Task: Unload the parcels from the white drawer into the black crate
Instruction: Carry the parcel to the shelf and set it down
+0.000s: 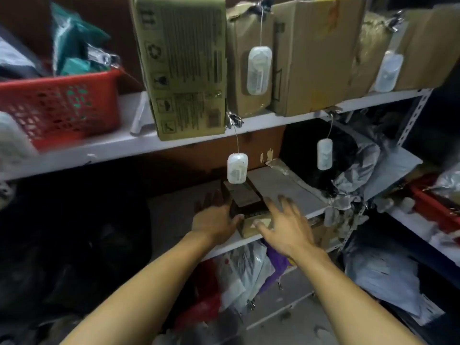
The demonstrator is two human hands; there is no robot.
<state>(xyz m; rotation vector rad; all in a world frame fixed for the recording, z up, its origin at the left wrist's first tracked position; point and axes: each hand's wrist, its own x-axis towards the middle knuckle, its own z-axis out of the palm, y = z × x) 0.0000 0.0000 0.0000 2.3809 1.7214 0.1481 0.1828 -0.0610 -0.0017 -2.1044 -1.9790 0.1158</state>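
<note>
1. Head view: both hands are at a small dark parcel [245, 199] on the middle shelf [174, 215], just near of a hanging white tag [237, 168].
2. Left hand [215, 221] rests against its left side, thumb touching the near edge; right hand [286, 226] is spread wide just right of it, holding nothing.
3. Looks like the pick-up step. No white drawer or black crate in sight here.
4. Next, I'd guess: close both hands on it, lift clear of the tag.

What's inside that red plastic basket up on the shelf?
The red plastic mesh basket holds teal plastic-wrapped parcels and a grey bag sticking above the rim. Whatever lies deeper is mostly hidden by its walls.
</note>
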